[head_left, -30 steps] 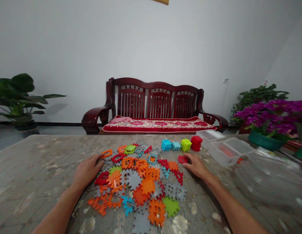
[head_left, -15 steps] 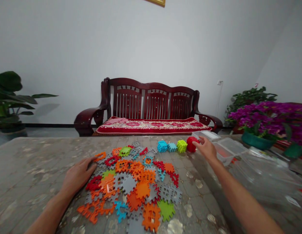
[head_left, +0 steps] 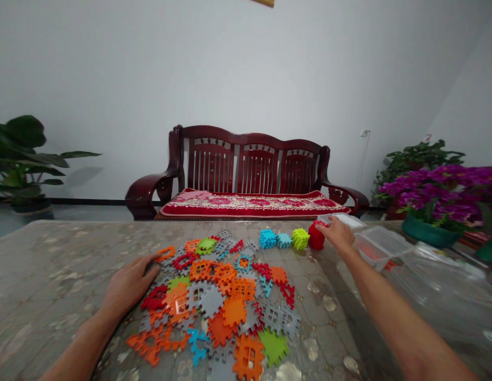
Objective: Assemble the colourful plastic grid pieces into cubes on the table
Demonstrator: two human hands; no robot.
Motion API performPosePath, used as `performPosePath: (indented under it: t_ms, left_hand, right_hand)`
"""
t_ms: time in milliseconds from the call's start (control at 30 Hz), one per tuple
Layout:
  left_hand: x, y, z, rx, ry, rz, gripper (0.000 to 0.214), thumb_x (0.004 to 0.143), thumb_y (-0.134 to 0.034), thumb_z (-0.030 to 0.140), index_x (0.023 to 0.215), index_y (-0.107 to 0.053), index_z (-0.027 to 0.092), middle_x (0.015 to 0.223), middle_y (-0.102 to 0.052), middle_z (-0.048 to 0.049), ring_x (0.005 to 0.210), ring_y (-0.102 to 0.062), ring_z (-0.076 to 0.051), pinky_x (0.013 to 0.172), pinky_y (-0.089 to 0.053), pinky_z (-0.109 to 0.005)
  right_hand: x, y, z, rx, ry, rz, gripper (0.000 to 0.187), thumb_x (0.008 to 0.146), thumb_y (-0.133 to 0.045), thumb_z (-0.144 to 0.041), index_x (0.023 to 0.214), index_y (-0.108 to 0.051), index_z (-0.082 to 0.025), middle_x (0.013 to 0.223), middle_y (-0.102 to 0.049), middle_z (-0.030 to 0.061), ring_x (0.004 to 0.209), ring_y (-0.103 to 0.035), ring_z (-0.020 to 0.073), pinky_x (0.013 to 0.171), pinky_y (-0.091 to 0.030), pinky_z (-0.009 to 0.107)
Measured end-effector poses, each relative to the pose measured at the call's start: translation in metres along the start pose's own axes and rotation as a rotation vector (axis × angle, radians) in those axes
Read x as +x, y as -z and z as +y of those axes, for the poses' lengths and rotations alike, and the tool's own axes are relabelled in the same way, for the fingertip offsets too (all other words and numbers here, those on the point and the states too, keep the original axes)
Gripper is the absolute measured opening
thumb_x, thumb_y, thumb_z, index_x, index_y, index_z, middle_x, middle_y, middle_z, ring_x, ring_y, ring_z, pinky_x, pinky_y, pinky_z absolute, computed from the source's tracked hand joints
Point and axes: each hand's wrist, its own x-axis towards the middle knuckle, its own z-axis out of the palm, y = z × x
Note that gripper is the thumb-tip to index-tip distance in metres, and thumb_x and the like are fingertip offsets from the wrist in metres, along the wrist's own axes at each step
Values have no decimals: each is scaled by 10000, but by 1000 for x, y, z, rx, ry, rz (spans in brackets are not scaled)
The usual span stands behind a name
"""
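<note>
A heap of flat interlocking plastic pieces (head_left: pixel 226 296) in orange, grey, red, green and blue lies on the marbled table (head_left: pixel 55 264). My left hand (head_left: pixel 129 286) lies flat on the heap's left edge, fingers stretched out over grey and red pieces. Behind the heap stand small built cubes in a row: two blue cubes (head_left: pixel 274 239), a yellow-green cube (head_left: pixel 300 238) and a red cube (head_left: pixel 316 236). My right hand (head_left: pixel 338 233) reaches to the red cube's right side, fingers curled against its top. What they pinch is hidden.
Clear plastic boxes (head_left: pixel 383 244) and lids stand right of the cubes, one with something red inside. Potted purple flowers (head_left: pixel 444 196) sit at the table's far right. A dark wooden bench (head_left: pixel 248 180) and a leafy plant (head_left: pixel 24 159) stand beyond the table.
My right hand left a loose red piece at the heap's right edge and went up to the red cube; that piece no longer lies there. My left hand barely moved.
</note>
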Motion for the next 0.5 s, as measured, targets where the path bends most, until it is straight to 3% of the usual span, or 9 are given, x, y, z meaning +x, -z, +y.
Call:
performPosePath:
  t_ms: [200,300,400,500]
  left_hand:
    - [1,-2,-2,-4,-14,6,534,912,-378,439,1286,-670,195,1325,-689,-112,1195,-649,-315,1054,-480,-452]
    - [1,-2,-1,11,-5,5,518,917,-385,430,1294,-664,209,1321,-693,-98,1195,-649,-302,1051,-478,-435]
    - [-1,0,3,27,-5,7,495,927,-384,396,1290,-659,202,1318,-695,-87,1203,-642,-274,1063,-462,-399]
    - [-4,5,9,22,22,2,455,930,-406,351,1278,-666,217,1319,-697,-72,1195,-647,-247,1058,-459,-363]
  right_hand:
    - [2,-1,1,-29,21,13,689,774,-659,-605,1349,-607,-229,1125,-735,136,1094,-648,356,898,-484,446]
    - [-6,0,-1,27,90,100,613,782,-646,-582,1278,-660,-221,1135,-737,137,1061,-644,357,892,-480,456]
    - [-31,-5,-7,197,205,183,504,831,-564,-532,1208,-696,-225,1112,-748,117,1026,-650,324,886,-486,441]
    - [-75,-18,-15,433,338,124,452,833,-512,-510,1097,-735,-218,1051,-762,97,955,-668,279,884,-495,412]
